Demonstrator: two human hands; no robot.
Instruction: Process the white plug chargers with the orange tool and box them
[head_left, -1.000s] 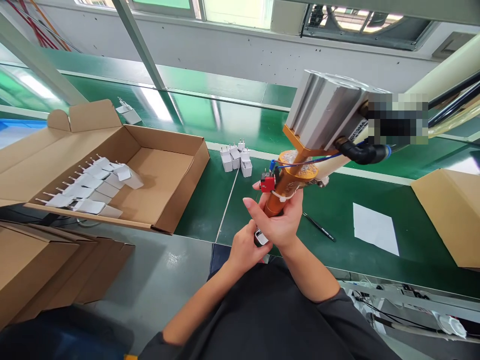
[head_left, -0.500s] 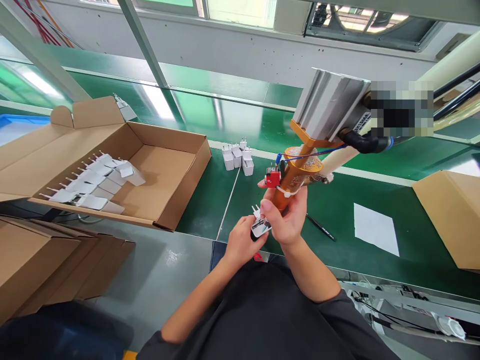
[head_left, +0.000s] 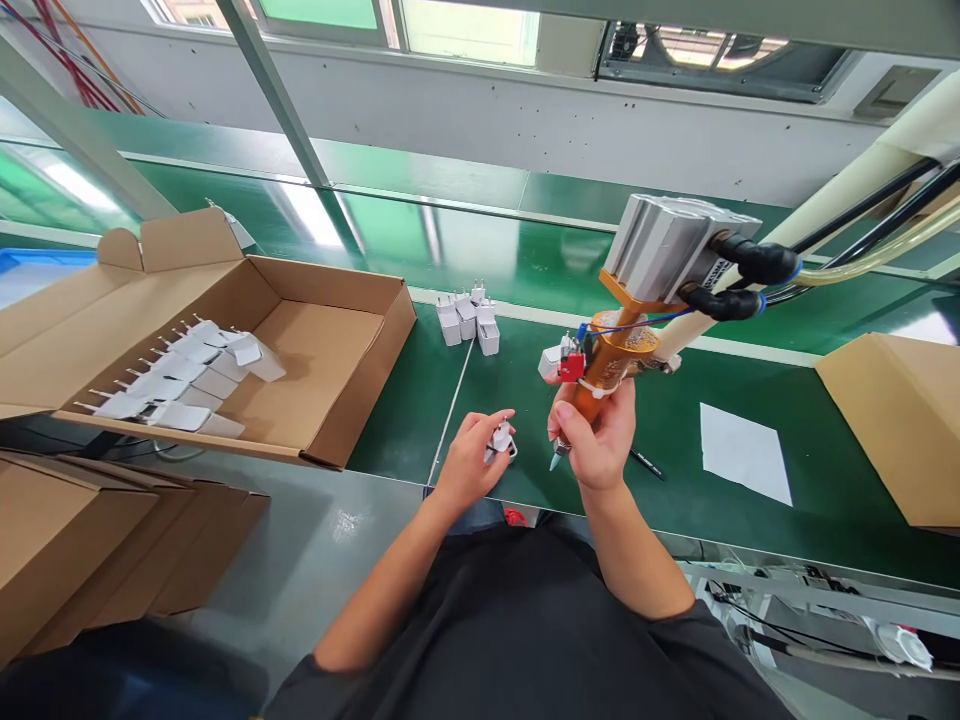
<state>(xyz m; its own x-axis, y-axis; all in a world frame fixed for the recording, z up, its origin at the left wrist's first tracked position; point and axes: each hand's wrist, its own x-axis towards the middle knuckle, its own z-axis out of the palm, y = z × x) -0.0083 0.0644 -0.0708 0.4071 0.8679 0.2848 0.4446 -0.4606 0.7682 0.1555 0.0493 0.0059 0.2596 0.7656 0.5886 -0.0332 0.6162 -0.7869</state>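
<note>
Farther apart now: white boxy plug (head_left: pixel 500 438) pinched in left hand (head_left: pixel 468 462), orange tube-gun (head_left: pixel 610 366) in right fist (head_left: pixel 601 440), green benchtop (head_left: pixel 420 405), white wall (head_left: pixel 420 115).

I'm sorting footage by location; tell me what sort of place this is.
Probably a factory assembly workstation: a long green workbench, an orange-and-silver metal tool with black hoses in the right hand, and an open brown cardboard box holding boxy white pronged plugs.

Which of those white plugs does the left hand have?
The single plug gripped in the left hand, near the front edge of the green bench. The clustered plugs and boxed plugs in the open carton sit apart from that hand.
</note>
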